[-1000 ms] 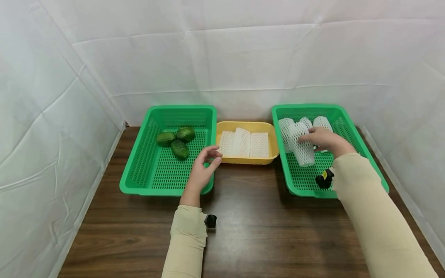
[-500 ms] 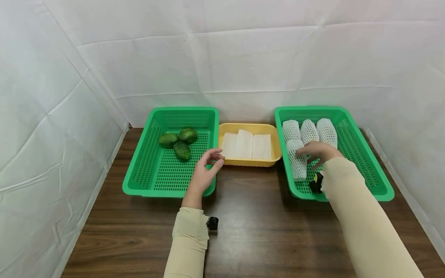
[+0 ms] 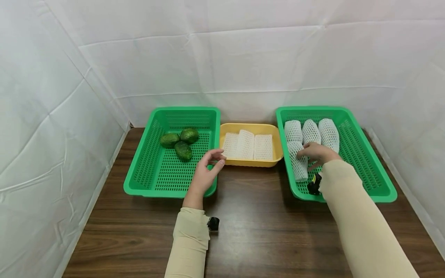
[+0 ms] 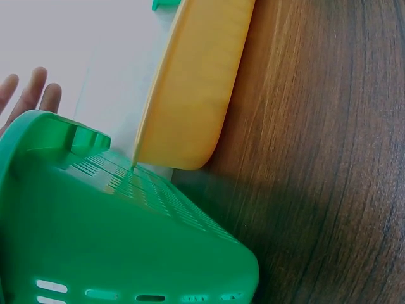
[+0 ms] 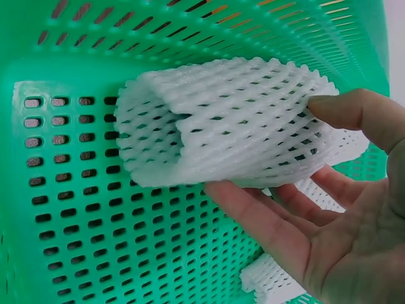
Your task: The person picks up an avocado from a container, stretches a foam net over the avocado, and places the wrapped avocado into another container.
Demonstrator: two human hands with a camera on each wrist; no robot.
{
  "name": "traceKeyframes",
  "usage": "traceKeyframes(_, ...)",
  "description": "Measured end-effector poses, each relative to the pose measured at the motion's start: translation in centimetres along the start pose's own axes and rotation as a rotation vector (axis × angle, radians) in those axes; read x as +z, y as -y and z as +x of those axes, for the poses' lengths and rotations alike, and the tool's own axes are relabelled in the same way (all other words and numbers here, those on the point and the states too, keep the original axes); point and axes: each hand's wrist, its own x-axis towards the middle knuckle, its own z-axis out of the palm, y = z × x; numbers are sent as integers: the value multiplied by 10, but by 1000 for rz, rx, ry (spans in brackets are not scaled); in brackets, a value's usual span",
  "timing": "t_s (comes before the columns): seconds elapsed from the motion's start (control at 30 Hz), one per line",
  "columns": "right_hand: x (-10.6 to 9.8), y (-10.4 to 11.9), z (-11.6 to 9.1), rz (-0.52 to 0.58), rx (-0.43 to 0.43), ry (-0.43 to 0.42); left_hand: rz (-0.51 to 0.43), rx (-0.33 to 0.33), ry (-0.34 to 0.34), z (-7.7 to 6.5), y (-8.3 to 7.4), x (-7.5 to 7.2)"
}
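My right hand (image 3: pixel 315 151) is in the right green basket (image 3: pixel 368 154). Its thumb and fingers hold a white foam net sleeve (image 5: pixel 221 123) lying along the basket's left wall. The sleeve's near end gapes hollow in the right wrist view; something darker shows through the mesh by the thumb. Behind it lie three more white foam nets (image 3: pixel 328 133), bulging as if filled. My left hand (image 3: pixel 205 170) hovers, loosely curved and holding nothing, by the right rim of the left green basket (image 3: pixel 167 192). Three dark green avocados (image 3: pixel 183 150) rest in that basket.
A yellow tray (image 3: pixel 252 163) stands between the two baskets, with flat white foam nets (image 3: pixel 263 146) in it. The dark wooden table (image 3: pixel 257 231) extends in front. White cloth walls (image 3: pixel 243 58) enclose the back and sides.
My right hand has brought the foam net down and toward me, laying it along the basket's left side in front of the others. My left hand has barely moved.
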Motion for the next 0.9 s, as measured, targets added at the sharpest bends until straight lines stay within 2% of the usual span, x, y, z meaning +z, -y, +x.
traceKeyframes(0.23,-1,4,-5,-76,33,-52,9,-1,5,0,0,0)
traceKeyframes(0.5,-10,12,-13,-66,17,-117,-6,-2,1,1,-1,0)
traceKeyframes(0.6,-11,23,-19,-34,-40,-167,-4,0,-1,1,0,0)
traceKeyframes(0.7,-2,35,-24,13,-118,-231,-1,-6,-5,0,0,0)
traceKeyframes(0.9,46,42,-26,114,-295,-344,15,-35,-16,1,4,2)
